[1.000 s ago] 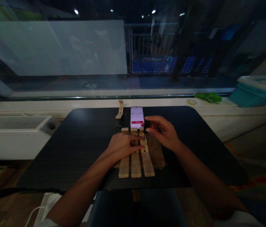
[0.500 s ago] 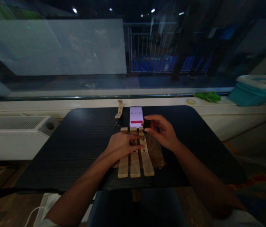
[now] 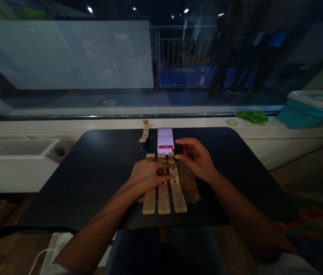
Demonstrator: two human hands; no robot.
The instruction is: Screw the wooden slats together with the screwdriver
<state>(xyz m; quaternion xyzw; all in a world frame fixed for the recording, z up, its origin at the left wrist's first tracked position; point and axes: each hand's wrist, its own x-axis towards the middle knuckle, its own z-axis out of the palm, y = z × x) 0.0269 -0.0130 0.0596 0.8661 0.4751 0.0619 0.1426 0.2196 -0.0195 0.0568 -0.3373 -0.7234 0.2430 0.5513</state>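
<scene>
Three pale wooden slats (image 3: 163, 201) lie side by side, with a brown plastic-wrapped slab (image 3: 189, 181) under them. My left hand (image 3: 145, 175) rests across their upper part, its thumb and forefinger pressed on the right slat (image 3: 179, 196) and steadying it. Holes show in that slat near the thumb. My right hand (image 3: 200, 158) grips the black handle of a screwdriver (image 3: 177, 151) between thumb and fingers. The metal shaft slants down to the right slat, just beyond my left fingertips; whether a screw sits under its tip I cannot make out.
A phone (image 3: 165, 140) with a lit timer screen lies just beyond the slats. Left of it are a curved wooden piece (image 3: 144, 131) with holes and a few small screws (image 3: 142, 151). The black table (image 3: 92, 172) meets a window sill bearing a teal box (image 3: 307, 114) and green item (image 3: 253, 116).
The view has shifted very slightly. Both hands, the screwdriver and the slats keep nearly the same places.
</scene>
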